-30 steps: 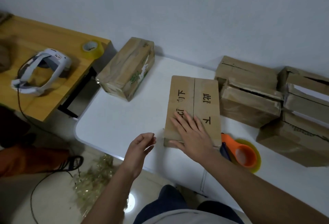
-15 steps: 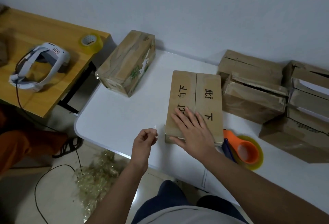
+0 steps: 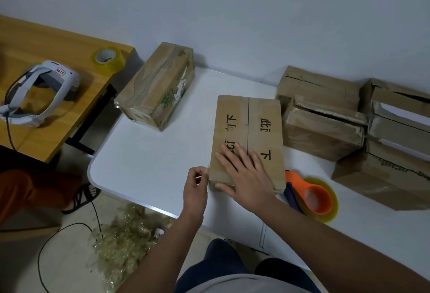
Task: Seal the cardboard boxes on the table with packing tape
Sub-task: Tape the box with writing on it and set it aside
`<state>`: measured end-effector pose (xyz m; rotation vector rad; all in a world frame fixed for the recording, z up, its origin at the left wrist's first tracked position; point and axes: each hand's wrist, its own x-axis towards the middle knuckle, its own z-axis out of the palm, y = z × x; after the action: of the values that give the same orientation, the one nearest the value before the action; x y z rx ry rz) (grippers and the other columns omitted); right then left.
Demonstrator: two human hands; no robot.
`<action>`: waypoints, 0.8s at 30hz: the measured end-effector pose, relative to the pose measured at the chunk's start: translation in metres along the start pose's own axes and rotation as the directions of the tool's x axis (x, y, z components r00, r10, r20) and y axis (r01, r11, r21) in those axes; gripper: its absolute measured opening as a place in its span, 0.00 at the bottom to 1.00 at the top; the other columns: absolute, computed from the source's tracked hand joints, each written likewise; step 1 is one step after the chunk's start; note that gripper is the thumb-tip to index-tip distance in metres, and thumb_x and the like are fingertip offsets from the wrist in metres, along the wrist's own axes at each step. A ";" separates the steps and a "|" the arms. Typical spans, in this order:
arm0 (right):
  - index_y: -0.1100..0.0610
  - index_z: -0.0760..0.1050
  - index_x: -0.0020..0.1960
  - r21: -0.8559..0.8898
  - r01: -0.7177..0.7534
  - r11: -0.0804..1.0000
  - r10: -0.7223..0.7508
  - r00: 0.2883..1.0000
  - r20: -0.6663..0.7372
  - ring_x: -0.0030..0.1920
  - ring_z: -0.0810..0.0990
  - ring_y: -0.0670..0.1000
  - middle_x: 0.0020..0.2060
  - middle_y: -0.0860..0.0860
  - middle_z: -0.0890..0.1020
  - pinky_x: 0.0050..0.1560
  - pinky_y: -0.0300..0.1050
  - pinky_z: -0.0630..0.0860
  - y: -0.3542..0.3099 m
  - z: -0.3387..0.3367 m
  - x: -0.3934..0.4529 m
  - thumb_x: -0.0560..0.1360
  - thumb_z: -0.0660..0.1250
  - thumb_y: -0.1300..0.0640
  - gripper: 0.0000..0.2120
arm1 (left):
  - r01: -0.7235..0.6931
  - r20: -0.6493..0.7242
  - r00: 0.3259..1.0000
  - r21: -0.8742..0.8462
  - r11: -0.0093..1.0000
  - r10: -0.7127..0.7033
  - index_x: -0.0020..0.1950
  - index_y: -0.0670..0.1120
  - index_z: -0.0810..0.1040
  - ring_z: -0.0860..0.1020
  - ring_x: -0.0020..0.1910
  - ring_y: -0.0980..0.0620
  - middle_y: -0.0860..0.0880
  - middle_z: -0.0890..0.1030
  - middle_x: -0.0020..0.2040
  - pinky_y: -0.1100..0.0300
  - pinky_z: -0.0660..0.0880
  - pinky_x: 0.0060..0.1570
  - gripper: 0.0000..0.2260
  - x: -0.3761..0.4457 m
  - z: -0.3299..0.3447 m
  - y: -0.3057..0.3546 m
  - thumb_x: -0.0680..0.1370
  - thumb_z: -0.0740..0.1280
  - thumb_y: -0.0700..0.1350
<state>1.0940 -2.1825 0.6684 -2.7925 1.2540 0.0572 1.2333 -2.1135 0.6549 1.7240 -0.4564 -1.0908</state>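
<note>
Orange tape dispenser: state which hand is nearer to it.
Right. The right hand lies flat on the box just left of the tape dispenser; the left hand is beyond the box's far side.

Dim, flat indoor light, soft shadows, wide-angle edge distortion

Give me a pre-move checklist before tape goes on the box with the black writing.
1. Box with black writing flaps closed flush: ok.
2. Right hand flat on its lid, steadying it: ok.
3. Left hand pinching at the near left corner; what it holds: cannot tell.
4. Orange tape dispenser in hand: not ok, it lies on the white table right of the box.
5. Centre seam taped: cannot tell.
</note>
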 end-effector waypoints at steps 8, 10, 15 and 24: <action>0.49 0.52 0.80 0.001 0.001 1.000 -0.001 1.000 -0.004 0.79 0.51 0.56 0.79 0.48 0.53 0.76 0.60 0.51 0.000 -0.001 0.000 0.78 0.51 0.32 0.36 | 0.062 -0.058 0.997 0.062 0.996 -0.058 0.56 0.46 0.77 0.79 0.56 0.52 0.52 0.80 0.56 0.64 0.73 0.47 0.05 0.011 -0.005 0.008 0.82 0.65 0.42; 0.49 0.53 0.80 0.007 -0.003 1.000 0.003 1.000 -0.008 0.79 0.51 0.56 0.79 0.48 0.54 0.75 0.60 0.52 0.000 -0.001 0.000 0.78 0.51 0.32 0.36 | 0.051 -0.040 0.998 0.018 0.999 -0.051 0.52 0.46 0.82 0.80 0.56 0.51 0.52 0.85 0.50 0.61 0.75 0.53 0.07 0.005 -0.013 0.014 0.82 0.64 0.44; 0.50 0.54 0.80 0.008 0.010 1.000 -0.010 1.000 0.002 0.79 0.53 0.57 0.79 0.49 0.55 0.75 0.61 0.53 0.000 0.000 0.001 0.77 0.49 0.33 0.36 | -0.102 0.159 0.985 0.246 0.964 0.064 0.73 0.54 0.72 0.77 0.58 0.58 0.60 0.78 0.61 0.73 0.70 0.57 0.17 -0.025 -0.010 0.016 0.84 0.61 0.47; 0.50 0.52 0.80 0.008 0.001 1.000 -0.001 1.000 0.026 0.79 0.52 0.57 0.79 0.48 0.54 0.75 0.61 0.53 0.000 -0.001 0.001 0.77 0.52 0.29 0.39 | -0.491 0.559 0.803 0.422 0.762 0.208 0.74 0.52 0.71 0.78 0.60 0.65 0.57 0.80 0.64 0.63 0.74 0.64 0.25 0.018 -0.054 0.028 0.78 0.72 0.44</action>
<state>1.0951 -2.1833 0.6689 -2.7760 1.2445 0.0880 1.2927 -2.1089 0.6767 1.7097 -1.4991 -1.1582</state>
